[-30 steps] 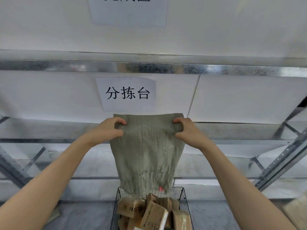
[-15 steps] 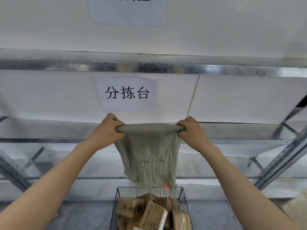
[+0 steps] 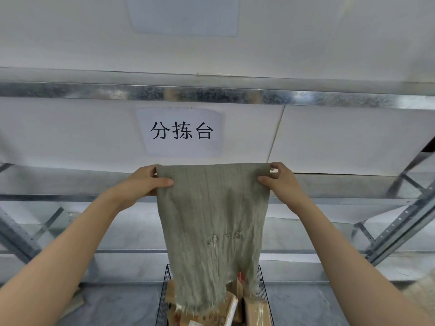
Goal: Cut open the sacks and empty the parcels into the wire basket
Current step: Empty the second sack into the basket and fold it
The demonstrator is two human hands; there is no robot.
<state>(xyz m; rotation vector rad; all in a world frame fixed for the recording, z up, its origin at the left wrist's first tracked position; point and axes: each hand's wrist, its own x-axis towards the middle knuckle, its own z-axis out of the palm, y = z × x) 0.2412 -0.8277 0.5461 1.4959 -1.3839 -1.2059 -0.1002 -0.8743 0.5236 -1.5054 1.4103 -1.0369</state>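
Note:
A limp grey-green woven sack (image 3: 211, 222) hangs flat in front of me, its frayed open end drooping into the black wire basket (image 3: 263, 285) below. My left hand (image 3: 143, 184) pinches the sack's upper left corner and my right hand (image 3: 280, 182) pinches the upper right corner, stretching the top edge level. Several brown cardboard parcels (image 3: 256, 311) lie piled in the basket, partly hidden by the sack. A small red tag (image 3: 240, 276) shows near the sack's lower edge.
Galvanised metal shelving (image 3: 211, 95) runs across the view, with slanted uprights (image 3: 400, 231) at the right and left. A white paper sign with black characters (image 3: 181, 131) hangs on the board behind. The floor is grey marbled. A pale woven bundle (image 3: 423, 297) sits at the far right edge.
The sack's top was rolled forward and lifted half a second ago; now it hangs lower and full length again, its end dipping into the basket. Both hands keep their grip.

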